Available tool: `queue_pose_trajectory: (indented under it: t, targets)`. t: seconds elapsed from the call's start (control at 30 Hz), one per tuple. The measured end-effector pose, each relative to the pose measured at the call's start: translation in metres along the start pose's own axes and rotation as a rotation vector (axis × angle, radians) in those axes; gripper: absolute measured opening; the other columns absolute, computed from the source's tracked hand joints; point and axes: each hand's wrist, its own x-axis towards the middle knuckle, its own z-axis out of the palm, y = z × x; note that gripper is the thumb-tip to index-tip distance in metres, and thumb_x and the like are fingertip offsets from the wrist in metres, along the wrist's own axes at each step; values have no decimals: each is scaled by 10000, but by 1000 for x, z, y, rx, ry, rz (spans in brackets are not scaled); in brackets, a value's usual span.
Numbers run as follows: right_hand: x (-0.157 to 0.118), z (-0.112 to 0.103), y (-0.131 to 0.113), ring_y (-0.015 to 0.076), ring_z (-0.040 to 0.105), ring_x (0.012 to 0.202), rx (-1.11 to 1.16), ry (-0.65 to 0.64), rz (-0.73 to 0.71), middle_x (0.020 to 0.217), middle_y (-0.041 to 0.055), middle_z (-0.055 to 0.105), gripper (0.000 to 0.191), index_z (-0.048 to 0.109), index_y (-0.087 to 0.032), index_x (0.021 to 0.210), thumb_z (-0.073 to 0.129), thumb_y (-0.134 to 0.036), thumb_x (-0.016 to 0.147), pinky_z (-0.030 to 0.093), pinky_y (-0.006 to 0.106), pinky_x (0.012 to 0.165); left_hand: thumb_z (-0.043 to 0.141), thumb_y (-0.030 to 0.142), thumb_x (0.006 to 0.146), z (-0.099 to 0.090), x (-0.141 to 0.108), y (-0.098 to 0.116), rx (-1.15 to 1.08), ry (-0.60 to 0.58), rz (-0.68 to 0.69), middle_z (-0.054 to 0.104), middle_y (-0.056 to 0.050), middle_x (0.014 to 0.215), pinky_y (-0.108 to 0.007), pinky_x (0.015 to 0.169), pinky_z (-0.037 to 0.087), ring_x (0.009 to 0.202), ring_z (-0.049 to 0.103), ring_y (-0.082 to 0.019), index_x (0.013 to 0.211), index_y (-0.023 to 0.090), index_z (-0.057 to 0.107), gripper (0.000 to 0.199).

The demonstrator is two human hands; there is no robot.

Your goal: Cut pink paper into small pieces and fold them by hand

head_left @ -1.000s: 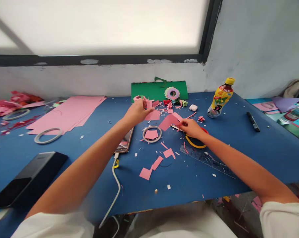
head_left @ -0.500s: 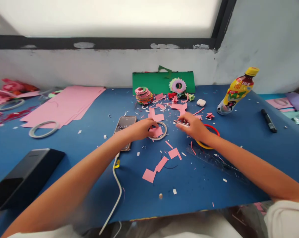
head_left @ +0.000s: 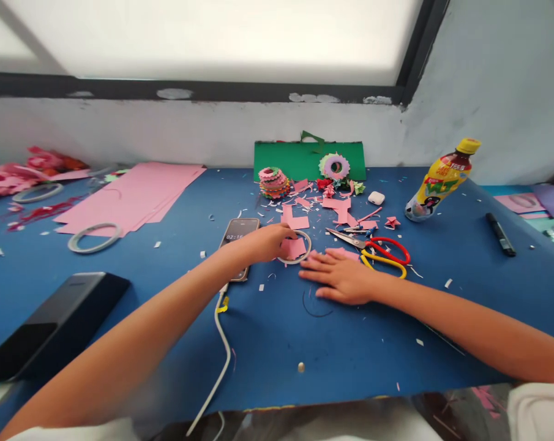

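My left hand (head_left: 273, 242) is curled at the left rim of a thin roll of tape (head_left: 308, 248), fingers closed on it. A pink paper piece (head_left: 295, 247) shows inside that ring. To the right, my right hand (head_left: 345, 277) lies flat on the blue table with its fingers spread. Pink paper scraps (head_left: 349, 254) stick out along its upper edge. Just beyond it, scissors with red and yellow handles (head_left: 387, 257) lie with blades apart. Beneath my left forearm, a phone (head_left: 238, 230) is partly covered.
Pink sheets (head_left: 139, 196) and another tape roll (head_left: 94, 237) lie left, behind a dark box-like device (head_left: 51, 324). A stack of scalloped paper rings (head_left: 273, 184) and a green sheet (head_left: 286, 158) are at the back. A bottle (head_left: 442, 180) and black marker (head_left: 500, 234) are right.
My right hand has moved down and left and flattened on the table. The scissors now lie there. Pink pieces from the front of the table are no longer visible there. My left hand stays at the ring.
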Motion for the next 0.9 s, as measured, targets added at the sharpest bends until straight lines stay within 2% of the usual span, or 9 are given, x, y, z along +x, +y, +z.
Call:
queue_pose_trajectory:
  t: [0.13,0.2,0.27,0.3,0.4,0.47,0.6,0.73,0.9]
  targets:
    - [-3,-14,40,222,253,1366,-68,105,189,1458,72,346,481,381,-202,1382,337,-381,938,200,423,1121,513,108,672,0,-1,-5,1,-3,-30,623,-118,1121,-295,862,431,986,588,-230,1084,146,627,429]
    - [-4,-15,35,238,283,1353,-98,216,283,1438,129,368,464,431,-130,1346,356,-326,932,229,425,1113,545,146,672,1,-2,-7,-8,-5,-46,638,-114,1097,-291,850,431,979,590,-232,1076,152,625,412]
    - [-6,-12,12,251,289,1348,-112,311,287,1431,168,366,453,450,-73,1320,349,-281,930,213,440,1115,563,172,667,3,-3,-9,-20,-4,-67,648,-107,1074,-284,822,434,959,595,-231,1067,160,619,404]
    - [-6,-10,-4,241,295,1346,-90,295,170,1425,150,384,449,457,-87,1314,358,-294,929,193,433,1124,568,178,662,3,-4,-10,-26,-4,-80,651,-101,1063,-278,801,437,943,597,-228,1060,164,615,400]
    - [-7,1,-43,192,260,1363,40,66,-330,1449,36,370,464,434,-183,1337,373,-394,929,190,364,1131,572,176,648,4,-4,-10,-54,-22,-120,647,-92,1048,-255,726,440,898,597,-214,1062,165,586,415]
    - [-4,6,-47,190,277,1355,77,-21,-406,1441,27,384,473,422,-196,1346,359,-421,935,171,373,1134,580,186,641,3,-2,-11,-79,-47,-141,641,-86,1042,-241,692,437,873,594,-203,1068,162,566,427]
    - [1,0,-7,230,217,1378,54,-30,-173,1469,53,326,522,339,-206,1400,349,-439,932,146,447,1125,635,246,599,4,5,-16,-134,-79,-181,629,-79,1022,-237,649,433,816,591,-196,1106,148,519,529]
    - [0,-10,37,242,199,1382,38,13,52,1484,39,294,560,318,-235,1412,363,-483,913,142,445,1129,658,299,569,7,9,-23,-185,-77,-220,623,-71,974,-234,597,423,762,588,-190,1189,129,446,677]
    - [5,-6,58,233,301,1346,37,157,164,1449,71,364,504,397,-225,1370,398,-430,910,224,434,1112,620,286,588,4,7,-19,-205,-110,-178,625,-19,805,-222,565,372,696,555,-171,1022,154,585,455]
